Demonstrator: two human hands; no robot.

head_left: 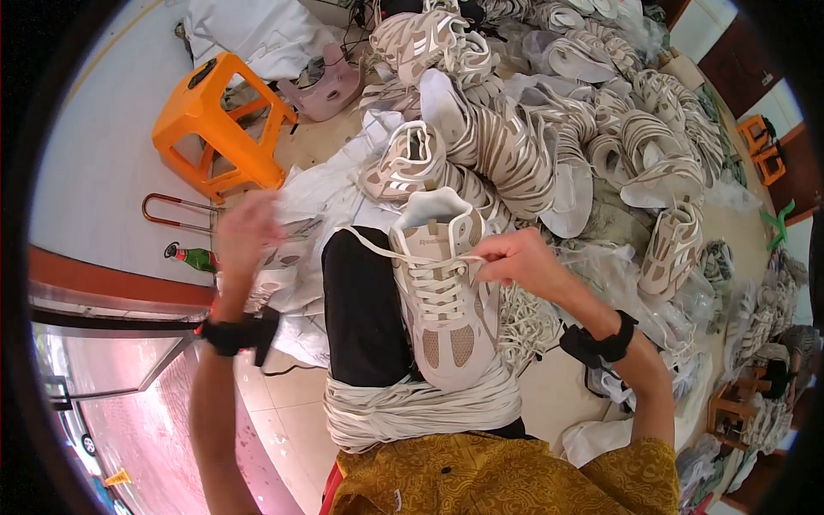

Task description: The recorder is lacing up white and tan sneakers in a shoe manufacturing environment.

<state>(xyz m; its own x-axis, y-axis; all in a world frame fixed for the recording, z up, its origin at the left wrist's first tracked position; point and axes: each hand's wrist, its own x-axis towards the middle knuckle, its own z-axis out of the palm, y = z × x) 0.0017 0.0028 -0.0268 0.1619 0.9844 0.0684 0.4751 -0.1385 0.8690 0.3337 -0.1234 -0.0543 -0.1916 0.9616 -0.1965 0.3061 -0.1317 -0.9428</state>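
A beige and white shoe (448, 339) sits in the person's lap, toe toward the body and opening facing away. Its lace (438, 292) is threaded through the eyelets in crossing rows; one end runs out leftward from the shoe's upper part, over the black trouser leg (365, 318).

The right hand (522, 262) is at the shoe's upper right side, fingers bent, with thumb and forefinger pinched on the lace by the top eyelets. The left hand (249, 236) is raised well to the left of the shoe and blurred; how far it is open, and whether it has hold of anything, I cannot tell. Each wrist wears a black band.

Just below the shoe's toe, a thick bundle of off-white laces (412, 416) lies across the lap, above a patterned mustard shirt (506, 472). More laces lie loose to the shoe's right. Beyond the shoe is a big heap of shoe uppers (515, 159), many nested in curved rows. Another shoe upper (672, 249) stands well to its right, among clear plastic bags. To the shoe's left are a green bottle (199, 259) and, farther off, an orange stool (193, 116).
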